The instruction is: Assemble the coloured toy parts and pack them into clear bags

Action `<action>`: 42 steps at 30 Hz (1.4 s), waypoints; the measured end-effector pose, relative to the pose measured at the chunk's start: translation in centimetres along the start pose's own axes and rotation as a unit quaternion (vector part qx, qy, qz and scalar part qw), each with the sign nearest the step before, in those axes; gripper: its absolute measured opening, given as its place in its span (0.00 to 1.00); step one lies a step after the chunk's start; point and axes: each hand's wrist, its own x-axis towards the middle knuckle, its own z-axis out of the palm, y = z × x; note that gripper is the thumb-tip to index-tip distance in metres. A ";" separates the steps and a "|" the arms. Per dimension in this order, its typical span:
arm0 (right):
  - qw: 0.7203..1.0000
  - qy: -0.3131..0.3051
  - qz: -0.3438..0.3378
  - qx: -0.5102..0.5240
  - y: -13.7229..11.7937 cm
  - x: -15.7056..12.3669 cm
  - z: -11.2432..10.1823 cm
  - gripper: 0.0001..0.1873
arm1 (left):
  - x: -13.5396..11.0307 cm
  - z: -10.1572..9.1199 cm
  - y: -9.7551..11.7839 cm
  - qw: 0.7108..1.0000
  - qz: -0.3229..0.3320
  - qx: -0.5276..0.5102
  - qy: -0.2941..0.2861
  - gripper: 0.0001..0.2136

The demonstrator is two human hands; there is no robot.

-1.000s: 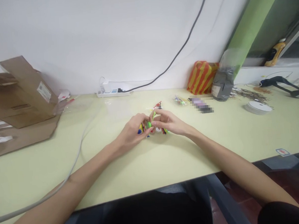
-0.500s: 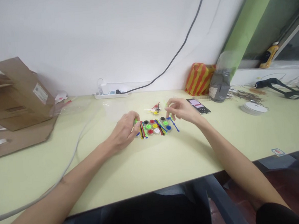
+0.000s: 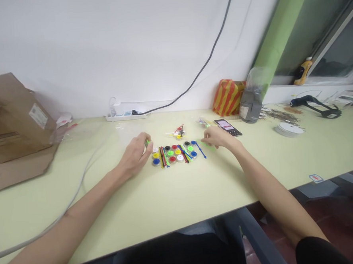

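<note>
Pinched a small green piece (image 3: 147, 142) between thumb and forefinger of the left hand (image 3: 136, 152), just beside the left end of the colourful spread on the counter (image 3: 168, 200). Held a thin green strip (image 3: 206, 144) in the right hand (image 3: 218, 137), with fingers curled and tips closed together, just past the blue stick (image 3: 200, 150) at the opposite end. Gripped both by the tips, likely on account of slight size and to avoid brushing against neighbouring parts. Set between the two hands round discs (image 3: 172, 159) in black, red, green, yellow, white and blue, split into three clusters by a left bundle of sticks (image 3: 163, 157) and a right bundle of sticks (image 3: 184, 153). Grouped so, probably, to tell rounds from sticks at a glance with everything in short reach. Placed farther back a loose pile (image 3: 179, 132) of red, white, yellow and black parts, and, near the phone (image 3: 227, 127), a clear packet (image 3: 204, 123). Could not make out the covered portion of the left piece, nor, through blur, the exact contact on the right strip. Lost part of the cardboard box (image 3: 17, 122) beyond the left edge of view.
</note>
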 end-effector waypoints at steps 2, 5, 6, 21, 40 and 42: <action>1.000 -0.001 -0.006 0.010 0.2 -0.3 -0.5 0.11 | 0.0 0.0 -0.1 1.000 -0.003 0.001 -0.001 0.10; 0.997 -0.029 -0.040 0.054 0.4 -0.7 -1.2 0.06 | 0.0 0.1 -0.1 1.000 -0.006 0.000 -0.003 0.11; 0.995 -0.044 -0.056 0.070 0.5 -0.7 -1.3 0.05 | 0.0 0.1 -0.1 1.000 -0.007 0.000 -0.003 0.11; 0.991 -0.068 -0.111 0.020 0.8 0.4 -0.7 0.04 | 0.1 0.1 0.0 1.000 -0.018 0.003 -0.009 0.12; 0.986 -0.105 -0.112 0.058 -0.5 -0.4 -1.0 0.06 | 0.2 0.2 0.1 1.000 -0.017 0.004 -0.014 0.12; 0.986 -0.103 -0.116 0.055 -0.4 -0.3 -0.9 0.05 | 0.1 0.2 0.1 1.000 -0.017 0.003 -0.014 0.12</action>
